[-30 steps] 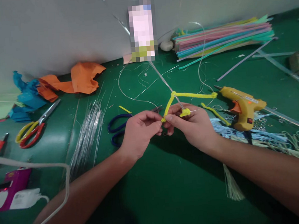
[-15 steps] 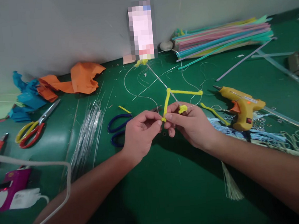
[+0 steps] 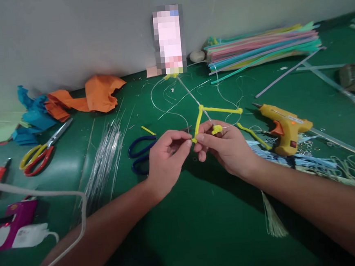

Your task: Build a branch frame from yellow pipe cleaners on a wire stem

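Note:
A yellow pipe-cleaner piece (image 3: 198, 121) bends around a thin silvery stem (image 3: 189, 92), one arm reaching right and one down to my fingers. My right hand (image 3: 229, 147) is closed, pinching the lower arm near its knobbed end between thumb and finger. By its curled fingers sits a yellow fuzzy knot (image 3: 216, 129). My left hand (image 3: 167, 158) is closed in a pinch at that same end, where a fine pale thread (image 3: 176, 112) runs into the fingertips. What exactly lies between those fingertips is mostly hidden. Dark blue-handled scissors (image 3: 130, 149) rest beside the left hand, blades largely covered.
Right lies a yellow glue gun (image 3: 287, 126) near cords and small rings. Behind is a bundle of coloured pipe cleaners (image 3: 263, 46). Left are silvery wires (image 3: 104, 155), red-and-yellow scissors (image 3: 39, 158) and crumpled orange paper (image 3: 100, 94). A white cable (image 3: 47, 193) crosses near my left forearm.
Both hands keep their pinch at the lower end of the yellow piece. The left fingers have shifted very slightly; the whole view has moved a little.

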`<state>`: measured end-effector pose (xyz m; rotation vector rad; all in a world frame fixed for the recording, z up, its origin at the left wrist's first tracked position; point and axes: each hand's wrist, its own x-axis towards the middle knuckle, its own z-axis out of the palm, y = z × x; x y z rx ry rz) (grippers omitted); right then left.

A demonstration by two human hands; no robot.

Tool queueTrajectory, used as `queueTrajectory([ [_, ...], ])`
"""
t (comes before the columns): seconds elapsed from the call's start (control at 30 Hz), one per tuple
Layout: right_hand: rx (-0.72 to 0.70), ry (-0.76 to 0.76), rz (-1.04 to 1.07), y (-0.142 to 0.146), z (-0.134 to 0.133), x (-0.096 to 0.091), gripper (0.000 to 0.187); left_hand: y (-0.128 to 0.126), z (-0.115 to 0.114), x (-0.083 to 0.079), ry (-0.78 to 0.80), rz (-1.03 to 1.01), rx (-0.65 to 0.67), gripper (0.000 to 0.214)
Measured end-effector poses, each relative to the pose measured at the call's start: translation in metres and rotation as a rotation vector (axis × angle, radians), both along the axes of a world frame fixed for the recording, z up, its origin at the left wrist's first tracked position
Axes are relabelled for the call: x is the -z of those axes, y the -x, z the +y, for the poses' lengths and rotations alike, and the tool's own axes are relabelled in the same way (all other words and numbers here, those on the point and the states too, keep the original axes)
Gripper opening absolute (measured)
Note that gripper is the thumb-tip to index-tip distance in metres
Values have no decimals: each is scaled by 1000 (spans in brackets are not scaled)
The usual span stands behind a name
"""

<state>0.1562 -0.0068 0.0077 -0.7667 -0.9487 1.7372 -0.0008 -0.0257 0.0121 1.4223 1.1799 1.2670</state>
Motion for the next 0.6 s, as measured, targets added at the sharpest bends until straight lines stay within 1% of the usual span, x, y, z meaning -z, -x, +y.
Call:
queueTrajectory([
  [0.1, 48, -75, -79, 1, -2, 1, 15, -1, 1, -2, 127, -135, -11, 5],
  [0.3, 111, -165, -186, 3, -5, 0, 15, -1, 2, 0, 304, -211, -26, 14],
  [0.47, 201, -243, -323, 4, -8, -2, 13, -1, 4, 2, 390, -229, -43, 23],
  [0.6, 207, -249, -418, 2, -10, -1, 12, -2, 4, 0, 395, -221, -34, 19],
])
